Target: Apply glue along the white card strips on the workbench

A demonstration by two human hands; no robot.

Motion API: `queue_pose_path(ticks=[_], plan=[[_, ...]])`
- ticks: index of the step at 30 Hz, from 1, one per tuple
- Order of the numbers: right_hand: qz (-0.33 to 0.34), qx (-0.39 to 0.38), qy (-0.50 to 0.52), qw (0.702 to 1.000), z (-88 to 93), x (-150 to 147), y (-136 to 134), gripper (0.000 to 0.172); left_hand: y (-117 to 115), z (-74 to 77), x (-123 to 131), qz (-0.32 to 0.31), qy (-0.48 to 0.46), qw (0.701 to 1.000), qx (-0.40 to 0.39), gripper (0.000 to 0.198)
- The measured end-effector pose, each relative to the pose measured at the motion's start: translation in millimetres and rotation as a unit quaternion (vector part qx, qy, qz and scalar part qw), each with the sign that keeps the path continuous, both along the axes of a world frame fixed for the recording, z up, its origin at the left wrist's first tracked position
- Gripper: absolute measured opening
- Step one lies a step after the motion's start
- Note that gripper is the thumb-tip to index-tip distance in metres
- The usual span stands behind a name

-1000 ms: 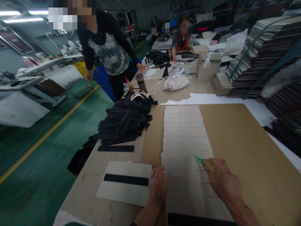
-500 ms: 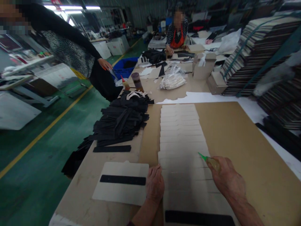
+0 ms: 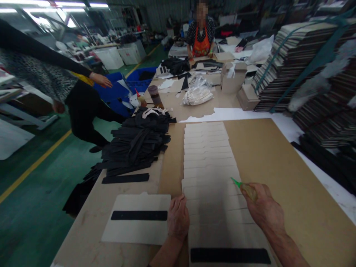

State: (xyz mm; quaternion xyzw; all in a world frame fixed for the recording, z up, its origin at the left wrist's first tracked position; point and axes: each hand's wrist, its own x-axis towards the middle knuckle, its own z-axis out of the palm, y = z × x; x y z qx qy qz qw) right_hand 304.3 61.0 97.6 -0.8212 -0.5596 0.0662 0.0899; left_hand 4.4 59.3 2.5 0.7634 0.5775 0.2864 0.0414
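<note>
My right hand (image 3: 265, 207) is wrapped round a small squeeze bottle (image 3: 249, 192) of yellowish-brown content. Its green pointed nozzle is over the right side of a row of overlapping pale boards (image 3: 207, 172). At the row's left edge rests my left hand (image 3: 178, 218), fingers curled together; what they grip, if anything, is hidden. Beside it lies a separate pale board (image 3: 133, 233) with a black strip (image 3: 139, 215) across its middle. Another black strip (image 3: 230, 256) lies on the nearest board of the row.
A heap of black strips (image 3: 136, 144) covers the table's left side. Behind are a tumbler (image 3: 155, 97), a plastic bag (image 3: 197, 92) and a cardboard box (image 3: 233, 78). Tall strapped stacks (image 3: 300, 63) stand at right. One person walks at left; another stands at the far end.
The person at left has moved further left, away from the table. My view has shifted slightly to the right. Both my hands keep nearly the same place over the boards.
</note>
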Motion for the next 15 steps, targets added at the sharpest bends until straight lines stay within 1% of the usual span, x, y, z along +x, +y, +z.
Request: queue_pose_path(ticks=[2,4,8,10,15], plan=[[0.032,0.004,0.023,0.999,-1.7,-4.1,-0.9,0.028,0.5,0.8,0.1,-0.001,0.001,1.000,0.005,0.031],[0.035,0.010,0.037,0.999,-3.0,-3.9,-1.8,0.027,0.8,1.2,0.0,-0.002,0.003,1.000,0.008,0.031],[-0.036,0.011,0.025,0.999,-3.0,8.3,-2.4,0.030,1.1,1.1,-0.4,-0.002,0.004,1.000,0.009,0.029],[-0.046,0.007,0.024,0.999,-2.3,11.2,-1.7,0.031,1.3,0.9,-0.4,0.000,0.003,1.000,0.010,0.029],[0.000,0.010,0.051,0.999,-4.0,4.5,0.0,0.031,1.0,1.8,-0.2,-0.001,0.005,1.000,0.006,0.028]])
